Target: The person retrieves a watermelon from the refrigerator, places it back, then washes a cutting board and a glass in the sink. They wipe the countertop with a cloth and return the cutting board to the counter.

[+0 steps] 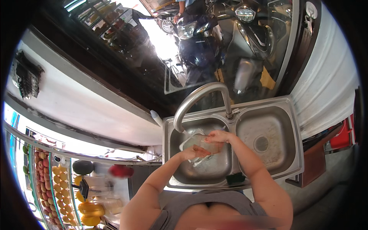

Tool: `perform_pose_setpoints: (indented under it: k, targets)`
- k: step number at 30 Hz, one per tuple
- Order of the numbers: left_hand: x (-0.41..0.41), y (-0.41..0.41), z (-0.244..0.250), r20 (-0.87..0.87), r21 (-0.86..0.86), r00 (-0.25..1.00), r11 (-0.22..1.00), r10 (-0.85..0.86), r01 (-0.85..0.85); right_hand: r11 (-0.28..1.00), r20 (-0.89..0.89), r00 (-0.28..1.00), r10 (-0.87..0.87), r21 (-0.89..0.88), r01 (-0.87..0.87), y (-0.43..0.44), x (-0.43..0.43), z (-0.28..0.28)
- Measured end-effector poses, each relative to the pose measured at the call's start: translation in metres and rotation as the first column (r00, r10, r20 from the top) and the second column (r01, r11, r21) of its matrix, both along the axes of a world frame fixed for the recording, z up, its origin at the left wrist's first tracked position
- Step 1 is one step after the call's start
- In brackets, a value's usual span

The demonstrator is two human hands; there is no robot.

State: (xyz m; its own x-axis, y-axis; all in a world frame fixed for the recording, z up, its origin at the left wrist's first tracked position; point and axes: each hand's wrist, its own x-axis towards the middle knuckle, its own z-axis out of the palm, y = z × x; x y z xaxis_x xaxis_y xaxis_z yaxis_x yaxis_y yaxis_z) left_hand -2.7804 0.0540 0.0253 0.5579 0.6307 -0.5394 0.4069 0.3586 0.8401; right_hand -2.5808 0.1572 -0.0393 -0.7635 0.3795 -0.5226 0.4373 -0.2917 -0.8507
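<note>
Both hands are over the left basin of a double stainless steel sink, below the mouth of a curved faucet. Between them is a thin see-through piece with a brownish tint, blurred, whose exact kind I cannot tell. My right hand pinches its far edge; my left hand grips its near left side with bent fingers. Clear plastic-looking items lie under and beside my left hand, partly hidden by it. A thin stream of water seems to fall from the spout.
The right basin has a round drain. A dark green scouring pad rests on the sink's front rim. Beyond stands a glass pane with motor scooters and a person's hand. At left are fruit shelves and a blender jar.
</note>
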Motion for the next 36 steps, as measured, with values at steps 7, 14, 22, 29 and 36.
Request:
perform_pose_setpoints:
  k: [7,14,22,29,36]
  targets:
    - [-0.023,0.020,-0.028,0.363,-0.450,0.707,0.779,0.607,-0.437,0.718,-0.329,0.829,-0.453,0.416,0.558,-0.031,-0.023,-0.040]
    - [0.004,0.010,-0.013,0.163,0.158,0.983,0.982,0.082,-0.108,0.519,-0.087,0.555,-0.827,-0.498,0.695,-0.034,-0.038,0.009]
    - [-0.009,0.009,-0.029,-0.102,0.412,0.979,0.888,-0.175,0.202,0.643,-0.013,0.732,-0.682,-0.487,0.591,-0.046,-0.048,0.016]
    - [-0.023,0.004,-0.066,0.381,-0.578,0.308,0.485,0.872,-0.656,0.475,-0.332,0.633,-0.700,0.445,0.759,-0.047,-0.075,-0.028]
    - [-0.022,-0.010,-0.089,0.044,0.131,0.349,0.341,0.936,-0.931,0.525,0.133,0.958,-0.252,0.851,0.020,-0.065,-0.079,0.069]
